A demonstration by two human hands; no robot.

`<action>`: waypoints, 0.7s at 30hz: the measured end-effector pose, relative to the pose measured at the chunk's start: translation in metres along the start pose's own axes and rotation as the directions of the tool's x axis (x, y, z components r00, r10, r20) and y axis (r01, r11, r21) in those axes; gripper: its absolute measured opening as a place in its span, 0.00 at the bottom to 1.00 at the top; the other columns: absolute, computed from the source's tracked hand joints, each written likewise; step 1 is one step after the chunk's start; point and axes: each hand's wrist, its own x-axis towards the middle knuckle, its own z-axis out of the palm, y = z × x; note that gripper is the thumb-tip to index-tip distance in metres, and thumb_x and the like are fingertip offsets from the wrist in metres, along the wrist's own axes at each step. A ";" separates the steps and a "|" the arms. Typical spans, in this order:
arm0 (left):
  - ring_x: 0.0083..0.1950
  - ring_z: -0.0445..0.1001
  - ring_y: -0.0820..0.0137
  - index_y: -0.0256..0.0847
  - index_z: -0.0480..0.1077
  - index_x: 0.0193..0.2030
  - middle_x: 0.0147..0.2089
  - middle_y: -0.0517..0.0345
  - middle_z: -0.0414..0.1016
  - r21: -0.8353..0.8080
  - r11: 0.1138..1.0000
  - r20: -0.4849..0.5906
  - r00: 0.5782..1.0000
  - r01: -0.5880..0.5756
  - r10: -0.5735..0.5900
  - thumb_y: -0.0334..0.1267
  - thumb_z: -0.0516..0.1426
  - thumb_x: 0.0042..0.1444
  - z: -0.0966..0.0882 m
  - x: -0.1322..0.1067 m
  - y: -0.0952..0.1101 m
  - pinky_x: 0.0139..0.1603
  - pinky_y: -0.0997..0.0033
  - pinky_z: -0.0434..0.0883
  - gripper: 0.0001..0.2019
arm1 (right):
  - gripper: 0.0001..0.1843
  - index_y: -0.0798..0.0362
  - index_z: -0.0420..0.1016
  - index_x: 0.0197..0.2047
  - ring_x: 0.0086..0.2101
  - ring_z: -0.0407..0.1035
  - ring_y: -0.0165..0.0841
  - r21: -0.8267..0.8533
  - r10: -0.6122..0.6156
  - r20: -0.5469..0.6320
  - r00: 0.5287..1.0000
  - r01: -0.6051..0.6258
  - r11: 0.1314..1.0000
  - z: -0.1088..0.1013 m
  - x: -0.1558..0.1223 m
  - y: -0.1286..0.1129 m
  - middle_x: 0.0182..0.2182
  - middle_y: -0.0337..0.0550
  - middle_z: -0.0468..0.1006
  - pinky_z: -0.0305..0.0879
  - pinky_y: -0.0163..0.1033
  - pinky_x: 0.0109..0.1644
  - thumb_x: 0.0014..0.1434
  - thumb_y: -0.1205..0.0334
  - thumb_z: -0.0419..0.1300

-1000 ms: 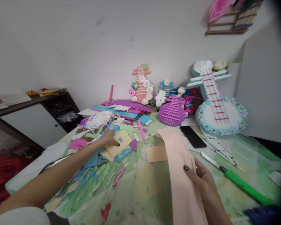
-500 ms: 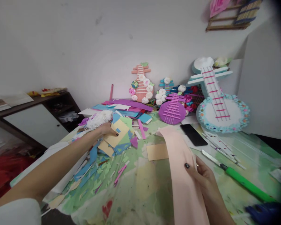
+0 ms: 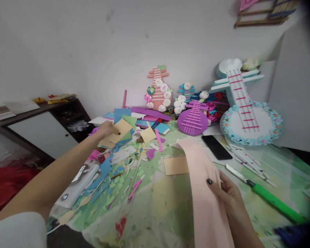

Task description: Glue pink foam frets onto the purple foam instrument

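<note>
My left hand (image 3: 107, 131) reaches to the back left of the table, closed on a bunch of coloured paper sheets (image 3: 122, 130) in yellow, green and blue. Its thumb lies on top of the yellow sheet. In my right hand (image 3: 227, 196) is a long pale pink paper strip (image 3: 203, 186), curved away at its far end, with the thumb pressed on its face. A small tan paper rectangle (image 3: 175, 166) lies on the table, partly under the strip. Paper scraps (image 3: 119, 175) are scattered below my left hand.
At the right lie a green-handled craft knife (image 3: 271, 199) with its blade out, a black phone (image 3: 217, 147) and several paper sticks (image 3: 250, 163). Decorated lute models (image 3: 192, 120) stand along the wall. A white device (image 3: 77, 186) sits at the left edge.
My left hand has lifted the paper sheets up and to the left, uncovering scraps and the white device beneath. My right hand keeps its hold on the pink strip.
</note>
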 end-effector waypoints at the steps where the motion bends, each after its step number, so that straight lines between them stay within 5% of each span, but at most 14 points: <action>1: 0.34 0.77 0.56 0.32 0.73 0.35 0.32 0.47 0.79 0.019 1.000 0.013 1.000 0.007 -0.007 0.43 0.64 0.36 0.006 0.000 -0.004 0.30 0.67 0.72 0.19 | 0.33 0.49 0.70 0.54 0.32 0.77 0.43 0.007 0.000 -0.008 1.000 0.000 1.000 0.001 0.000 0.000 0.43 0.49 0.81 0.73 0.40 0.30 0.44 0.55 0.71; 9: 0.41 0.76 0.57 0.37 0.74 0.36 0.37 0.52 0.79 0.154 0.976 0.107 0.985 -0.153 0.138 0.48 0.61 0.39 0.002 0.003 -0.013 0.38 0.69 0.71 0.19 | 0.41 0.50 0.65 0.60 0.31 0.77 0.44 0.014 0.013 -0.025 1.000 -0.013 1.000 0.005 -0.001 -0.001 0.40 0.50 0.82 0.73 0.40 0.29 0.43 0.56 0.71; 16: 0.60 0.66 0.52 0.34 0.63 0.59 0.60 0.43 0.68 0.205 0.923 0.117 0.945 -0.325 0.306 0.53 0.62 0.39 0.017 0.014 -0.009 0.58 0.63 0.63 0.40 | 0.37 0.50 0.70 0.56 0.32 0.77 0.45 0.002 0.006 -0.052 0.999 -0.006 1.000 0.005 0.000 0.000 0.39 0.50 0.82 0.72 0.40 0.29 0.41 0.55 0.71; 21: 0.60 0.66 0.48 0.34 0.60 0.61 0.60 0.40 0.67 0.204 0.927 0.076 0.949 -0.315 0.305 0.53 0.62 0.38 0.020 0.009 -0.017 0.57 0.58 0.64 0.43 | 0.36 0.51 0.71 0.55 0.32 0.77 0.44 -0.025 -0.012 -0.066 0.998 0.011 1.000 0.007 0.001 0.000 0.40 0.51 0.81 0.73 0.40 0.31 0.42 0.53 0.71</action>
